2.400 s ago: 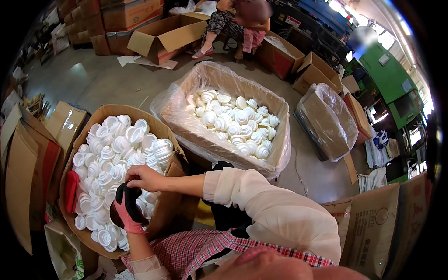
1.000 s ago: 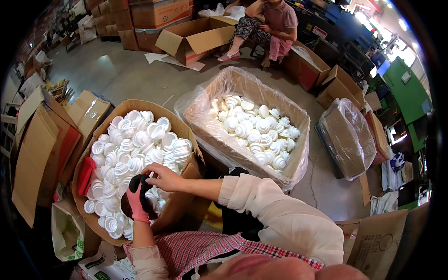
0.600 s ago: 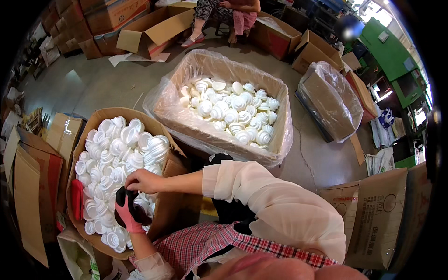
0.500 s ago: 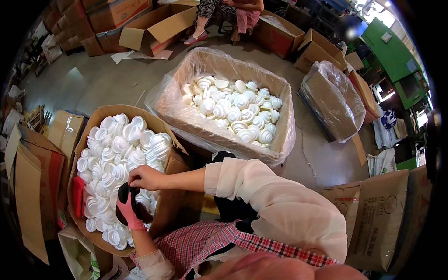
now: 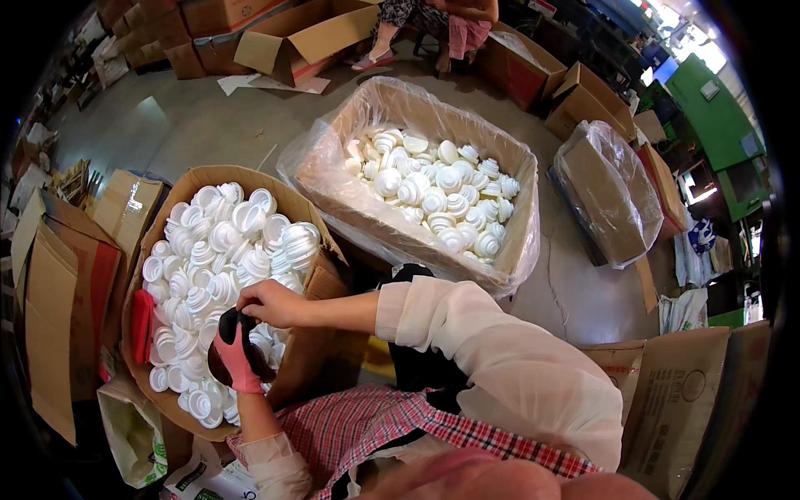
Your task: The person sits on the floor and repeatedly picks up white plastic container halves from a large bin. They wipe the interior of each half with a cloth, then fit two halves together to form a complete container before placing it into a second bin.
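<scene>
My left hand [image 5: 239, 360] wears a pink work glove with black on its fingers, raised over a carton [image 5: 305, 218] of white plastic parts. My right hand [image 5: 272, 303] is bare and closed, its fingertips pinching the black finger end of that glove. Whether the gloved fingers hold anything cannot be made out; a dark, rounded patch shows beside them. Below both hands lies a heap of white ringed, cap-like parts [image 5: 223, 237]. A red object [image 5: 142, 327] is tucked against the carton's left wall.
Beyond stands a larger carton [image 5: 400, 232] lined with clear plastic, holding similar cream-white parts [image 5: 435, 198]. Flattened cartons [image 5: 52, 308] lean at left, and a plastic-covered carton [image 5: 612, 196] stands at right. Another person [image 5: 429, 21] sits at the far side near open boxes [image 5: 308, 42].
The whole view has shifted slightly, so the cartons sit farther right. My hands stay together over the white parts, the right fingertips still at the glove.
</scene>
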`<state>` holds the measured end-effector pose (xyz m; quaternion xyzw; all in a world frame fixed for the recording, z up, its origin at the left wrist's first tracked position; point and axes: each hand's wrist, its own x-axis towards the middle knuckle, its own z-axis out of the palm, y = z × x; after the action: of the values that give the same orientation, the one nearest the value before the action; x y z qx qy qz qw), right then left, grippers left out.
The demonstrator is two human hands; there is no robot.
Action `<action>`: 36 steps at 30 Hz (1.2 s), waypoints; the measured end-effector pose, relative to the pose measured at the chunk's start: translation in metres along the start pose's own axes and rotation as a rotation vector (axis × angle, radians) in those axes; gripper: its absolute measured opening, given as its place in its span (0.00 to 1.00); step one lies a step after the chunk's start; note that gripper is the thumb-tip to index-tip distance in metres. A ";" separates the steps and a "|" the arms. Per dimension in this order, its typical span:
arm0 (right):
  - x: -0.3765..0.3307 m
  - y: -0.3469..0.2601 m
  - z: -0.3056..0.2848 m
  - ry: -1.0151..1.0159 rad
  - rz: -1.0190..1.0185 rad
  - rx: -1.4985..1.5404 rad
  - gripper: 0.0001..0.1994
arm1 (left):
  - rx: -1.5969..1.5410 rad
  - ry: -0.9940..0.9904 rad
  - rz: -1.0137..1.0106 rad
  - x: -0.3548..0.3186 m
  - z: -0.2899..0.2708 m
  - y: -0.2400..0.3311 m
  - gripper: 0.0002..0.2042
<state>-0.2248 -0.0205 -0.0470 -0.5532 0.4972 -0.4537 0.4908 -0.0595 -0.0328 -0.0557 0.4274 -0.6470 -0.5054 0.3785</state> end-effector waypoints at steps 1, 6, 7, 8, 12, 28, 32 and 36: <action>0.000 0.000 0.000 0.003 0.003 0.000 0.07 | 0.031 0.027 -0.033 0.000 0.000 0.001 0.11; -0.001 0.002 0.003 0.056 -0.074 -0.042 0.08 | 0.179 0.045 0.110 0.003 0.003 0.003 0.10; -0.001 0.004 0.004 0.069 -0.117 -0.067 0.09 | 0.086 0.073 0.050 0.004 0.004 0.004 0.11; 0.000 0.005 0.005 0.080 -0.120 -0.046 0.09 | 0.024 0.095 -0.004 0.003 0.004 0.004 0.11; 0.002 0.012 0.006 0.151 -0.215 -0.194 0.10 | 0.057 0.129 -0.031 0.001 0.003 0.004 0.13; 0.003 0.013 0.002 0.065 -0.169 -0.161 0.11 | -0.063 0.070 -0.023 0.010 0.000 -0.016 0.08; 0.002 0.017 0.004 0.070 -0.152 -0.154 0.12 | -0.120 0.060 -0.040 0.010 0.003 -0.011 0.07; 0.004 0.020 0.004 0.069 -0.196 -0.181 0.15 | -0.042 0.140 -0.033 0.014 0.002 -0.011 0.09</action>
<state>-0.2228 -0.0242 -0.0673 -0.6250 0.4964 -0.4716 0.3748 -0.0646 -0.0468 -0.0665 0.4645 -0.6009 -0.4939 0.4234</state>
